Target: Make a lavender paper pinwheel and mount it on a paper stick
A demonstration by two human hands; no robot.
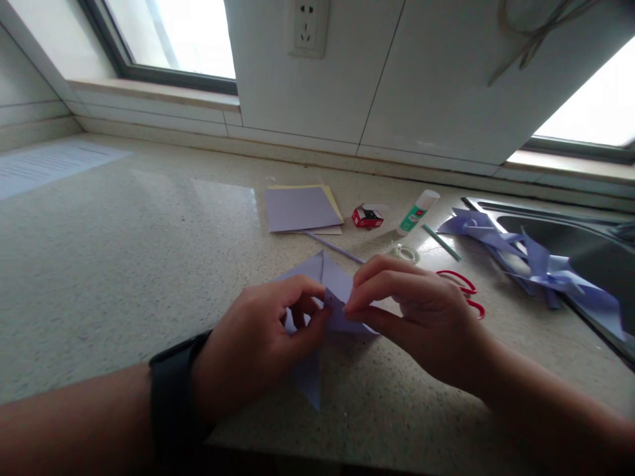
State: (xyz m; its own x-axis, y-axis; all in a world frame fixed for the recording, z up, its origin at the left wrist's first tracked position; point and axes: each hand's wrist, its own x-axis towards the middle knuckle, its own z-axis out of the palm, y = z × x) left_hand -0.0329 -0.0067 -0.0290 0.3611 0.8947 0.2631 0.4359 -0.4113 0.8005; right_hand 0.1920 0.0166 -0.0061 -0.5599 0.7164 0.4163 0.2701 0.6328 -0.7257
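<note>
A cut and partly folded sheet of purple paper (pixel 342 272) lies on the speckled counter under both hands. My left hand (pixel 268 330), with a dark band at its wrist, pinches a pointed flap of this paper between thumb and index finger. Close by on the right, my right hand (pixel 417 307) has its thumb and fingertips pressed together at the same flap. Whatever small thing may be between those fingertips is too small to make out. Behind the right hand, the red handles of scissors (pixel 479 309) show; their blades are hidden.
Farther back lie stacked purple and yellow paper sheets (pixel 302 209), a purple stick (pixel 335 247), a small red box (pixel 368 216), a glue stick (pixel 417 211), a roll of tape (pixel 405 252) and a green stick (pixel 441 242). Purple paper pieces (pixel 538 261) overlap the sink (pixel 501 206) at right.
</note>
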